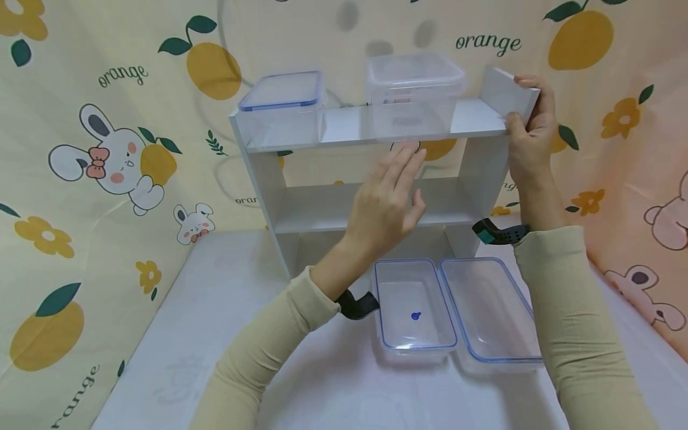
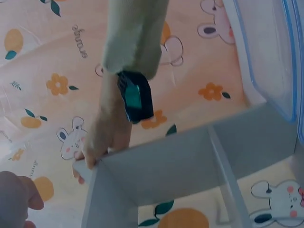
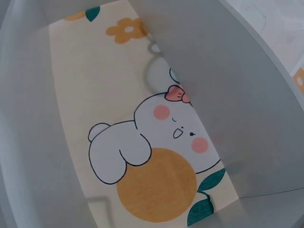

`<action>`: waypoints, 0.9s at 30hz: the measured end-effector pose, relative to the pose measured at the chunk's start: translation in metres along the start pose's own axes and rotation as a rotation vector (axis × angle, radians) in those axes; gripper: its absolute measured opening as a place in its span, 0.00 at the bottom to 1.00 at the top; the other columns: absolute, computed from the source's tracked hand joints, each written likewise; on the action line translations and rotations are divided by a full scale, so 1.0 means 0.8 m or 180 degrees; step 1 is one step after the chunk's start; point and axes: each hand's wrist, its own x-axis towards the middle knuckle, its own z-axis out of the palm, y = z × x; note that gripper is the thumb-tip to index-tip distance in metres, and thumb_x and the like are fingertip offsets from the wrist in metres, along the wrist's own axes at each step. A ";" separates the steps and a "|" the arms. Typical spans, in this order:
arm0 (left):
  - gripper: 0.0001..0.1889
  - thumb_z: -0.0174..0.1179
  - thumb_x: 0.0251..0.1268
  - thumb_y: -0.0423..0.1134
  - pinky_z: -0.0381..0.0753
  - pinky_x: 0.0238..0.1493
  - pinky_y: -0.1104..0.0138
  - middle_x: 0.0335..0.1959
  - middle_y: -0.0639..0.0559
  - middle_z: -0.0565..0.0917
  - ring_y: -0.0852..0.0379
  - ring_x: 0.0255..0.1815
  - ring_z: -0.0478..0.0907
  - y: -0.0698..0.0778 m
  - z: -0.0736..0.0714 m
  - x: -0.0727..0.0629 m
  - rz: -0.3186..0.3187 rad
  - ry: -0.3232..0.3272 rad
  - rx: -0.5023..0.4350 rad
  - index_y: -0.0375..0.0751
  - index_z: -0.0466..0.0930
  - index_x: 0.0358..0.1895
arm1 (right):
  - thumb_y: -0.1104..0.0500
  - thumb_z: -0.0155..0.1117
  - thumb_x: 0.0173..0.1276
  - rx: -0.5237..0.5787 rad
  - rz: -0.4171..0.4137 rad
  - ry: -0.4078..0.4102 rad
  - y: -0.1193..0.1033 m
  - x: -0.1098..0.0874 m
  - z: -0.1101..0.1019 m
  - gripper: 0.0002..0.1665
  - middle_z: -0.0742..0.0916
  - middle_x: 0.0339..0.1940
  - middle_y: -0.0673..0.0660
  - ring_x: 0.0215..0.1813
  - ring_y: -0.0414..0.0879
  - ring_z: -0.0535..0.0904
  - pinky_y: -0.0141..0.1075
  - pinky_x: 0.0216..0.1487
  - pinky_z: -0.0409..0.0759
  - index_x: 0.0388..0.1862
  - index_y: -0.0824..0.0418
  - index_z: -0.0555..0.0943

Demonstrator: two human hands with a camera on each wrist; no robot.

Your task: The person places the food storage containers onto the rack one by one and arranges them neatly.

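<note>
A white shelf unit [image 1: 371,209] stands against the patterned cloth. My right hand [image 1: 533,134] grips its raised right side panel [image 1: 507,95], thumb in front and fingers over the edge; the left wrist view also shows this right hand [image 2: 107,133]. My left hand [image 1: 384,200] is before the upper compartment, fingers straight and holding nothing. Its fingertips reach just below a clear lidded container [image 1: 416,95] on the top board; whether they touch the board I cannot tell. To the left sits another clear container [image 1: 282,110] with a blue-rimmed lid. The right wrist view shows only the shelf's inside [image 3: 237,85].
Two clear blue-rimmed boxes stand side by side on the white table [image 1: 215,358]: a left box [image 1: 414,286] with a small blue mark and a right box [image 1: 491,310] near my right sleeve. A cloth [image 1: 123,251] with oranges and rabbits hangs behind.
</note>
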 end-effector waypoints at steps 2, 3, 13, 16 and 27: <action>0.23 0.53 0.63 0.37 0.67 0.73 0.68 0.63 0.44 0.78 0.50 0.68 0.72 0.003 -0.002 -0.004 -0.0017 -0.0019 -0.0158 0.33 0.73 0.61 | 0.78 0.45 0.60 -0.0002 0.0000 0.0000 0.000 0.000 0.000 0.26 0.75 0.63 0.51 0.68 0.48 0.66 0.37 0.78 0.60 0.52 0.56 0.74; 0.23 0.53 0.63 0.36 0.67 0.73 0.68 0.63 0.44 0.78 0.50 0.68 0.72 0.005 -0.004 -0.006 -0.0028 -0.0025 -0.0245 0.33 0.73 0.61 | 0.78 0.45 0.60 -0.0001 0.0001 -0.0002 0.000 0.000 -0.001 0.26 0.75 0.63 0.51 0.68 0.48 0.66 0.37 0.78 0.60 0.52 0.56 0.73; 0.21 0.55 0.64 0.35 0.70 0.70 0.70 0.60 0.44 0.79 0.51 0.64 0.75 0.016 -0.012 -0.032 -0.0234 -0.0372 -0.1055 0.34 0.73 0.60 | 0.78 0.43 0.61 -0.0042 0.0042 -0.0012 -0.005 -0.004 0.000 0.26 0.75 0.63 0.50 0.67 0.47 0.65 0.33 0.75 0.63 0.52 0.55 0.73; 0.21 0.55 0.64 0.35 0.70 0.70 0.70 0.60 0.44 0.79 0.51 0.63 0.75 0.018 -0.013 -0.040 -0.0314 -0.0443 -0.1241 0.34 0.72 0.60 | 0.78 0.43 0.62 -0.0040 0.0029 -0.0027 -0.006 -0.005 0.001 0.26 0.75 0.63 0.50 0.67 0.47 0.65 0.33 0.75 0.62 0.52 0.56 0.73; 0.20 0.56 0.62 0.34 0.79 0.61 0.67 0.58 0.46 0.80 0.53 0.61 0.77 0.021 -0.004 -0.077 -0.0550 -0.0666 -0.1546 0.36 0.74 0.59 | 0.79 0.42 0.62 0.0005 0.0033 -0.0055 -0.004 -0.001 0.001 0.27 0.74 0.63 0.52 0.66 0.47 0.65 0.34 0.74 0.63 0.52 0.56 0.73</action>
